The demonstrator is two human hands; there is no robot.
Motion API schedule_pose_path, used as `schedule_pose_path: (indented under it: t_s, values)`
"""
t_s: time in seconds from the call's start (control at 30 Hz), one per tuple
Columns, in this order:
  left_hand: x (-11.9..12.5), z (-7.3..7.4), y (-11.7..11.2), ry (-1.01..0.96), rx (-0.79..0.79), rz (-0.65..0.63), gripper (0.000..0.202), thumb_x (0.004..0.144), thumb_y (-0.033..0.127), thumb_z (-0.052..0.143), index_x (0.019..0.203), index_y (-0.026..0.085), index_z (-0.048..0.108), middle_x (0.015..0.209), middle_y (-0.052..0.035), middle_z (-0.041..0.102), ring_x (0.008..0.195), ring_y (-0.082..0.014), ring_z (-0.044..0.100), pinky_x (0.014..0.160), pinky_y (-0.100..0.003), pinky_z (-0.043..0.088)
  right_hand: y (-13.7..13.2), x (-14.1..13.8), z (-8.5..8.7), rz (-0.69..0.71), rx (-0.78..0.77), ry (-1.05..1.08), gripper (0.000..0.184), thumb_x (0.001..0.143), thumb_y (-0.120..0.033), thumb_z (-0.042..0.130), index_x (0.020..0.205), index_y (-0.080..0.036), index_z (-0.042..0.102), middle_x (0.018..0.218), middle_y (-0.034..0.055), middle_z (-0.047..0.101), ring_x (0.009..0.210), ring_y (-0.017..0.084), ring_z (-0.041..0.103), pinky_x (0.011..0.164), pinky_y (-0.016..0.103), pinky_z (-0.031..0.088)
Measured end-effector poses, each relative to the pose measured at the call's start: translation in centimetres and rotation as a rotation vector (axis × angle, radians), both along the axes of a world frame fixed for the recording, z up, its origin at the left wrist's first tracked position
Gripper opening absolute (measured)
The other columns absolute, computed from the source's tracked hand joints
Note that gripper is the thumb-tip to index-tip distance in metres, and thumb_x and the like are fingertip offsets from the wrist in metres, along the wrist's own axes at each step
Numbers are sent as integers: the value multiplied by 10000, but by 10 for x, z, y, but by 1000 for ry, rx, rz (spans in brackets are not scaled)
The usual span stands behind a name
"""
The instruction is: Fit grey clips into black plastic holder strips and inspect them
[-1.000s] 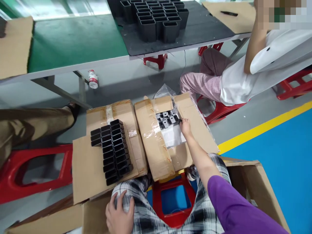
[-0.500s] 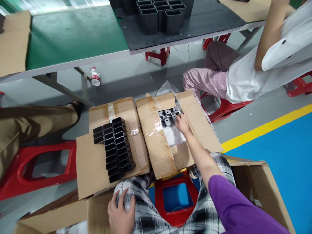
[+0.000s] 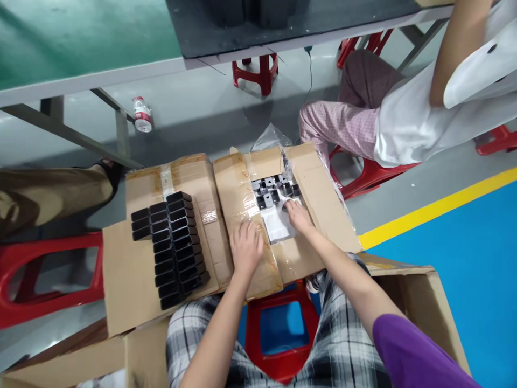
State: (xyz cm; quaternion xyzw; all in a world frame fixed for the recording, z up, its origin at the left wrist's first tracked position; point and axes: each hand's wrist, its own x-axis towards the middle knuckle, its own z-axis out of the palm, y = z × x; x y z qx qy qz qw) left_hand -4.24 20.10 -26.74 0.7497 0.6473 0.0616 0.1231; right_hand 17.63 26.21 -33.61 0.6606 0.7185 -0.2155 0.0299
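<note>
A taped cardboard box (image 3: 323,199) lies in front of my knees, cut open at the top to show several small dark grey metal parts (image 3: 274,191) under clear plastic. My right hand (image 3: 298,215) rests at the near edge of that opening, fingers curled toward the parts; whether it holds one is hidden. My left hand (image 3: 245,249) lies flat on the box's left flap, fingers spread, holding nothing. To the left, rows of black rectangular sleeves (image 3: 172,240) sit on a cardboard sheet (image 3: 125,280).
A second taped box (image 3: 177,172) sits under the sheet. Red stools (image 3: 278,328) stand below and at left. A seated person in white (image 3: 407,124) is at right. A green-topped bench (image 3: 89,48) and a bottle (image 3: 141,114) are beyond. An open carton (image 3: 428,307) stands by my right leg.
My left hand has lifted off my knee and come forward onto the box's left flap. My right hand has drawn back slightly toward the near edge of the opening. The view tilted down.
</note>
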Motion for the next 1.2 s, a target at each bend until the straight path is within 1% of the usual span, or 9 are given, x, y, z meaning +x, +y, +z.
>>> schedule_pose_path:
  t_s: [0.1,0.23,0.37,0.53,0.67,0.83,0.93,1.03,1.2]
  values:
    - [49,-25,76,-2,-45,-64,500,968,296,508,1450,167,547,1537,-125,535,1433,-339,445,1203,-497,350,-18,9,-2,-100,-77,-50,497,985,-110,371,1467,-183,469,1389,171,551,1164,254,609,885,325,511]
    - [72,-57,112,49,-96,-47,569,947,276,535,1485,97,494,1634,-216,366,1475,-405,374,1207,-579,293,-21,20,-8,-228,-176,-88,503,942,-191,541,1440,-145,489,1326,191,580,1009,247,682,824,326,521]
    - [69,-67,107,94,-102,-43,525,974,311,507,1472,144,505,1652,-185,340,1495,-389,333,1216,-569,260,-12,22,-11,-252,-178,-30,443,920,-281,621,1334,-127,580,1254,194,650,1186,298,610,918,366,509]
    - [66,-58,102,136,-103,-75,476,932,318,604,1376,156,544,1573,-208,410,1454,-390,364,1178,-532,297,-2,14,-15,-272,-89,91,343,912,-360,637,1170,-137,676,1219,208,667,1210,331,588,969,402,503]
    - [70,-51,88,168,-154,-105,373,916,271,617,1264,143,577,1378,-212,554,1305,-366,489,1091,-506,376,5,16,-23,-314,-5,200,400,912,-303,620,1270,-124,614,1264,172,656,1193,299,612,1031,377,485]
    - [77,-51,67,204,-248,-103,284,974,278,508,1185,126,622,1234,-212,660,1268,-358,509,1100,-539,343,7,20,-34,-365,26,292,388,905,-233,606,1275,-122,572,1247,157,668,1141,273,653,996,357,511]
    - [80,-51,70,218,-289,-89,351,1004,307,447,1235,97,606,1121,-216,720,1252,-359,527,1088,-546,337,5,18,-38,-380,21,325,429,877,-205,626,1291,-112,566,1279,185,643,1113,288,671,963,374,530]
    - [81,-49,78,225,-326,-112,387,961,299,537,1295,113,598,1062,-195,753,1224,-360,550,1063,-534,347,4,16,-41,-398,24,351,483,864,-200,634,1332,-109,557,1303,205,622,1123,307,673,972,395,531]
    - [77,-39,81,227,-329,-107,283,935,298,575,1117,123,701,1038,-195,751,1183,-354,565,1048,-520,353,8,17,-44,-439,58,406,415,881,-235,617,1274,-104,605,1246,205,637,1139,318,666,998,413,528]
